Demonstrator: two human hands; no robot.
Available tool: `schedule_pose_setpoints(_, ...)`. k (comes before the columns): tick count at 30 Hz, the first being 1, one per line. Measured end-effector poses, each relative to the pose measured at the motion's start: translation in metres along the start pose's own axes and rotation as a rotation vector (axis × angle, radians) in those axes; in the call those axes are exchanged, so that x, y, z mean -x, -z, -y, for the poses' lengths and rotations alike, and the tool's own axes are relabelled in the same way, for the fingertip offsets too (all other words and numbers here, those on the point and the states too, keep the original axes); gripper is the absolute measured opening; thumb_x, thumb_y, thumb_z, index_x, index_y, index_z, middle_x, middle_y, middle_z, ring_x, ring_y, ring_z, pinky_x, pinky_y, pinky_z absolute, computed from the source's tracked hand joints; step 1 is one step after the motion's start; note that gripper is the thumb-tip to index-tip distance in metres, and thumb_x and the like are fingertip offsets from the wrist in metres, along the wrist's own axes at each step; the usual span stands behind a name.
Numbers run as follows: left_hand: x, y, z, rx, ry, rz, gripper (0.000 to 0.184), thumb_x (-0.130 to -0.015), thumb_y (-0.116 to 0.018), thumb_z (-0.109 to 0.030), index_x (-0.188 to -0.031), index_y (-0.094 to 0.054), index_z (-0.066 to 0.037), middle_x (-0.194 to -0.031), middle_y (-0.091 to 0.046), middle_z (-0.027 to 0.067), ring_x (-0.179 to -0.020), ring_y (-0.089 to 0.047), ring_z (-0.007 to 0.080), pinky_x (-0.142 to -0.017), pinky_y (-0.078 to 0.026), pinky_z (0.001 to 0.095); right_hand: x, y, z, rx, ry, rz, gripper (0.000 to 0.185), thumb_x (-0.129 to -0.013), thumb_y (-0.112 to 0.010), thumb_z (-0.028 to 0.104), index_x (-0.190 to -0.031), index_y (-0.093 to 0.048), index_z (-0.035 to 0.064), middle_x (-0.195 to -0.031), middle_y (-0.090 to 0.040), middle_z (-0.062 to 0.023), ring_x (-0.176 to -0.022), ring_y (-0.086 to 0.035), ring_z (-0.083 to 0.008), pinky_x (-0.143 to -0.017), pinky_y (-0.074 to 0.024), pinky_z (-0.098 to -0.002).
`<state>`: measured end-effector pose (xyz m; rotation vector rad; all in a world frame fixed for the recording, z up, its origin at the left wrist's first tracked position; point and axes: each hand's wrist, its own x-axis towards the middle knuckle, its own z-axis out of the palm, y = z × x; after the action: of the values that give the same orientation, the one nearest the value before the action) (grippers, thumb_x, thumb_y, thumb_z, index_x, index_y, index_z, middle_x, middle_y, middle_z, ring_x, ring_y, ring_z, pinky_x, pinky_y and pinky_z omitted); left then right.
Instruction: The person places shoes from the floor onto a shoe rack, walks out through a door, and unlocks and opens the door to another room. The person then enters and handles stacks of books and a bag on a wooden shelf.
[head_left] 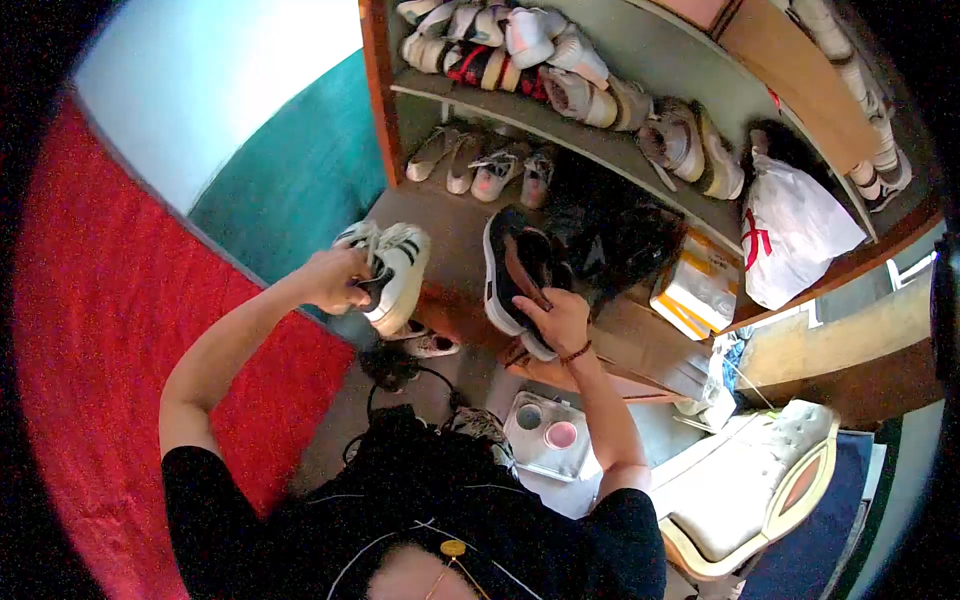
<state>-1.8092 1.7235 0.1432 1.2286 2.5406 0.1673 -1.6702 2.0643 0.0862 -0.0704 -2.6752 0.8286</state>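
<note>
Shoe-handling step in hand beside brown-edged shoe cabinet (379, 110). Left hand (337, 281): fingers clamped on white, black-striped sneakers (404, 275). Right hand (560, 322): fingers gripping black, white-soled footwear (507, 262).

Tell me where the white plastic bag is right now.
In the head view, the white plastic bag is toward the right, on the shelf unit, beside pale shoes and above-right of the orange-and-white package.

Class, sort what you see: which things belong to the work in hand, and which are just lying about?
In hand:
- left hand, white striped shoes
- right hand, dark shoes
- probably the shoe cabinet

Lying about:
- white plastic bag
- tray with pink-topped round container
- cream padded furniture
</note>
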Motion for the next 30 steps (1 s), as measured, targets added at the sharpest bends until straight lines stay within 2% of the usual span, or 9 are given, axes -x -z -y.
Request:
schedule_pose_setpoints(2, -0.040, 0.006, -0.008, -0.050, -0.029, 0.013, 0.030, -0.065, -0.070, -0.030, -0.081, -0.063, -0.006, -0.094, -0.056, 0.0116, -0.090, -0.052, 0.0316, -0.070, -0.042, 0.0427, -0.022, 0.017, -0.016, 0.223, 0.273, -0.046, 0.032, -0.075, -0.062, 0.041, -0.068, -0.063, 0.0106, -0.061, -0.058, -0.0114, -0.057, -0.057, -0.0292, -0.052, -0.0447, -0.0382)
schedule_pose_setpoints(11, -0.169, -0.038, -0.051, -0.170, 0.029, 0.015, 0.032, -0.074, -0.062, -0.036, -0.100, -0.065, -0.018, -0.112, -0.053, 0.0041, -0.110, -0.043, 0.0273, -0.084, -0.040, 0.0434, -0.140, -0.018, -0.203, 0.587, 0.132, -0.157, 0.039, -0.076, -0.060, 0.046, -0.074, -0.061, 0.0072, -0.056, -0.055, -0.0102, -0.052, -0.056, -0.0271, -0.045, -0.0433, -0.0364)
schedule_pose_setpoints(14, -0.202, -0.075, -0.066, -0.245, 0.042, 0.049, 0.030, -0.075, -0.062, -0.034, -0.101, -0.064, -0.019, -0.116, -0.051, 0.0038, -0.111, -0.042, 0.0263, -0.083, -0.040, 0.0442, -0.164, -0.043, -0.237, 0.644, -0.234, 0.193, 0.041, -0.079, -0.057, 0.044, -0.102, -0.058, 0.0094, -0.086, -0.061, -0.0146, -0.079, -0.060, -0.0286, -0.064, -0.0483, -0.0406)
schedule_pose_setpoints(16, -0.212, -0.101, -0.072, -0.265, 0.058, 0.101, 0.029, -0.075, -0.061, -0.033, -0.101, -0.065, -0.020, -0.118, -0.050, 0.0039, -0.111, -0.042, 0.0260, -0.082, -0.040, 0.0445, -0.164, -0.063, -0.240, 0.778, -0.488, 0.289, 0.048, -0.081, -0.051, 0.047, -0.117, -0.050, 0.0150, -0.124, -0.046, -0.0176, -0.113, -0.045, -0.0342, -0.091, -0.0345, -0.0532)
schedule_pose_setpoints(18, -0.211, -0.130, -0.079, -0.280, 0.012, 0.125, 0.029, -0.075, -0.062, -0.030, -0.102, -0.064, -0.018, -0.120, -0.048, 0.0057, -0.111, -0.041, 0.0265, -0.081, -0.041, 0.0433, -0.166, -0.077, -0.239, 0.728, -0.529, 0.401, 0.050, -0.080, -0.053, 0.036, -0.125, -0.045, 0.0150, -0.137, -0.029, -0.0165, -0.122, -0.033, -0.0374, -0.097, -0.0231, -0.0594)
schedule_pose_setpoints(20, -0.201, -0.153, -0.079, -0.313, -0.062, 0.012, 0.028, -0.074, -0.062, -0.028, -0.099, -0.064, -0.016, -0.114, -0.049, 0.0071, -0.107, -0.042, 0.0256, -0.079, -0.041, 0.0414, -0.145, -0.095, -0.215, 0.669, -0.159, -0.114, 0.044, -0.080, -0.057, 0.027, -0.118, -0.048, 0.0080, -0.123, -0.044, -0.0180, -0.109, -0.043, -0.0354, -0.091, -0.0328, -0.0497)
schedule_pose_setpoints(22, -0.198, -0.160, -0.079, -0.234, 0.049, -0.038, 0.028, -0.073, -0.063, -0.030, -0.096, -0.064, -0.014, -0.108, -0.050, 0.0081, -0.104, -0.043, 0.0250, -0.078, -0.041, 0.0419, -0.126, -0.122, -0.191, 0.115, 0.080, -0.101, 0.036, -0.077, -0.059, 0.025, -0.106, -0.054, 0.0042, -0.104, -0.054, -0.0177, -0.095, -0.050, -0.0347, -0.083, -0.0378, -0.0438)
schedule_pose_setpoints(24, -0.194, -0.161, -0.073, -0.154, 0.075, -0.106, 0.024, -0.073, -0.062, -0.026, -0.092, -0.064, -0.012, -0.100, -0.051, 0.0101, -0.100, -0.044, 0.0266, -0.078, -0.041, 0.0429, -0.108, -0.108, -0.111, 0.114, 0.207, 0.390, 0.040, -0.074, -0.059, 0.029, -0.102, -0.056, 0.0008, -0.096, -0.057, -0.0194, -0.094, -0.053, -0.0343, -0.088, -0.0394, -0.0381)
schedule_pose_setpoints(30, -0.186, -0.206, -0.038, 0.300, 0.006, -0.200, 0.029, -0.067, -0.064, -0.017, -0.094, -0.060, -0.007, -0.095, -0.055, 0.0130, -0.092, -0.051, 0.0338, -0.076, -0.043, 0.0458, -0.050, -0.161, -0.074, 0.181, 0.321, 0.305, 0.063, -0.070, -0.067, 0.029, -0.123, -0.041, 0.0060, -0.105, -0.053, -0.0168, -0.088, -0.053, -0.0338, -0.082, -0.0370, -0.0483)
